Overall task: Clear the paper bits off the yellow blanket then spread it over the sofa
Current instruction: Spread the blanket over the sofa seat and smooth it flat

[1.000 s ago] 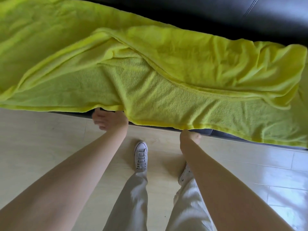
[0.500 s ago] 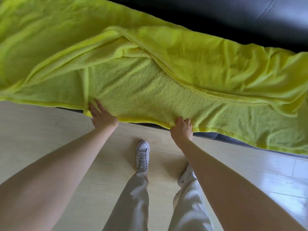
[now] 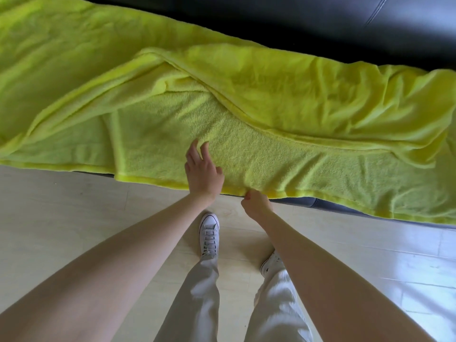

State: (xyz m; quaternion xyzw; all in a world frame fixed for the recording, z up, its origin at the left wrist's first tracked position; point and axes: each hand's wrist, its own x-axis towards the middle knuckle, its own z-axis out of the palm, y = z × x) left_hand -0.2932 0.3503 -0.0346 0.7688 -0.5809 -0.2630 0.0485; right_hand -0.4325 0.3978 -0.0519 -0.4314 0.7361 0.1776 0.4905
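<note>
The yellow blanket (image 3: 283, 149) lies across the seat of the black sofa (image 3: 320, 33), rumpled, with a folded-over layer running from the middle to the right. Its near hem hangs over the sofa's front edge. My left hand (image 3: 201, 172) rests flat on the blanket near that hem, fingers straight and pointing away from me. My right hand (image 3: 255, 202) pinches the hem just right of the left hand. I see no paper bits on the blanket.
Pale wooden floor (image 3: 74, 218) lies in front of the sofa, turning to glossy tiles (image 3: 394, 255) on the right. My two legs in light trousers and white sneakers (image 3: 209, 234) stand close to the sofa's front edge.
My left hand slid right and further onto the blanket, fingers now spread flat on it. My right hand went from reaching under the hem to pinching it. The blanket's front part lies flatter.
</note>
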